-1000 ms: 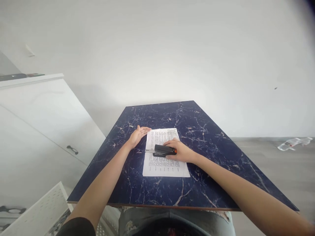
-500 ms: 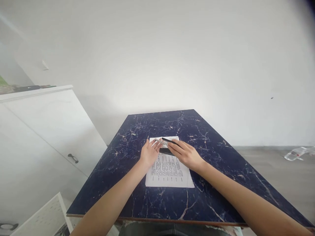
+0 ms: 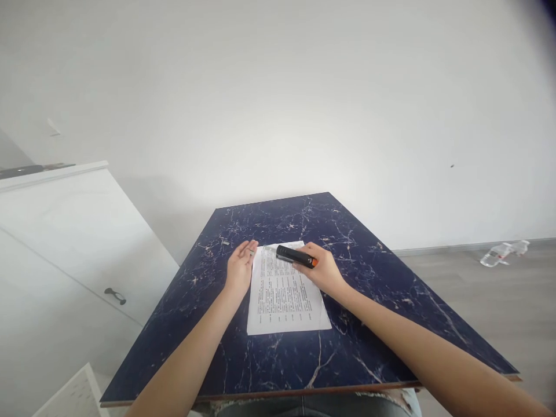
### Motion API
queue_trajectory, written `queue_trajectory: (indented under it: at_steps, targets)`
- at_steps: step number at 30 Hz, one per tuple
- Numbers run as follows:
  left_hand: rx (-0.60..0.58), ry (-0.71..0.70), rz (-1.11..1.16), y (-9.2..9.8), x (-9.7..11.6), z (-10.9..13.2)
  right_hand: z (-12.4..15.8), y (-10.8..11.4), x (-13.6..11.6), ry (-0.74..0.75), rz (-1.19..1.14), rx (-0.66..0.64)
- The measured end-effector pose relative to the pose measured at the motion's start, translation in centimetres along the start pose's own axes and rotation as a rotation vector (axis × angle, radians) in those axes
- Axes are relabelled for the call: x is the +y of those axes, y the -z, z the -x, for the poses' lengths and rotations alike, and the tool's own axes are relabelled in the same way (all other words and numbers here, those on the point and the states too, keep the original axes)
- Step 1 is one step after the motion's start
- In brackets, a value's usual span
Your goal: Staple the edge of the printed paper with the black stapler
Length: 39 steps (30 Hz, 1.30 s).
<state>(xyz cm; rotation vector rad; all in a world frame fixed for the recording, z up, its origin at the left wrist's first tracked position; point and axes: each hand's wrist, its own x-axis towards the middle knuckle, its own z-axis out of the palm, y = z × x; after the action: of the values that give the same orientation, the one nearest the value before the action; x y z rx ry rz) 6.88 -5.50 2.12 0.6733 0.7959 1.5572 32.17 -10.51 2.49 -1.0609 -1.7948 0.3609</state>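
Observation:
My right hand grips a black stapler with an orange part at its near end. The stapler is held over the upper part of a printed sheet of paper, its other end pointing left. A pale metal piece stands out from that end. My left hand is at the sheet's upper left edge, palm partly up and fingers curled. A small silver strip of staples shows at its fingers, apart from the stapler.
The sheet lies on a dark blue marbled table. Another small grey strip lies on it, far left. A white cabinet stands at left, and a wall is behind. Clear plastic packaging lies on the floor at right.
The stapler, spread open before with its metal rail showing, now looks folded together. My left hand has drawn away leftward from it. The whole view has shifted a little.

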Motion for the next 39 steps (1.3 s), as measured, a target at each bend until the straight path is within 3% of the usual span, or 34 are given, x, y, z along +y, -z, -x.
queue_trajectory:
  at_steps: [2,4,8,12,15,17,20,23,27,29,31,33,36,39]
  targets:
    - [0.024,-0.165,-0.062,0.3,0.9,0.0,0.2,-0.3,0.0,-0.136,-0.115,-0.155]
    - [0.016,-0.379,-0.242,0.5,1.4,0.4,0.5,-0.9,0.0,-0.183,-0.16,-0.314]
    - [-0.13,-0.76,-0.746,0.5,1.5,2.1,0.8,-2.0,-0.1,-0.18,-0.159,-0.476]
    - [-0.446,-1.105,-0.95,-0.3,1.3,3.5,0.4,-1.7,-0.7,-0.049,-0.188,-0.357]
    - [-0.677,-1.327,-1.003,-1.2,1.2,4.1,0.1,-1.2,-1.3,0.014,-0.4,-0.259]
    - [-0.739,-1.399,-1.031,-1.6,1.2,4.3,0.1,-1.1,-1.6,-0.013,-0.595,-0.284]
    - [-0.735,-1.393,-1.033,-2.0,1.1,4.6,0.4,-1.3,-1.8,-0.061,-0.841,-0.3]
    - [-0.772,-1.366,-1.011,-2.2,0.7,4.7,0.5,-1.4,-1.7,-0.086,-0.892,-0.301]
    - [-0.801,-1.346,-1.043,-1.8,0.5,4.1,-0.2,-0.9,-0.9,-0.062,-0.717,-0.29]
    - [-0.76,-1.282,-1.105,-0.9,0.9,3.0,-1.1,0.1,0.5,-0.056,-0.425,-0.228]
    - [-0.575,-1.149,-1.233,0.7,2.0,1.0,-2.1,1.6,2.6,-0.08,-0.026,-0.14]
    - [-0.217,-0.909,-1.479,2.9,3.4,-1.6,-3.1,3.6,5.2,-0.133,0.177,-0.085]
    - [-0.062,-0.733,-1.616,6.4,5.2,-5.3,-3.9,6.3,9.2,-0.227,0.341,-0.08]
    - [0.01,-0.573,-1.729,9.1,5.3,-7.5,-4.0,7.6,12.0,-0.312,0.459,-0.059]
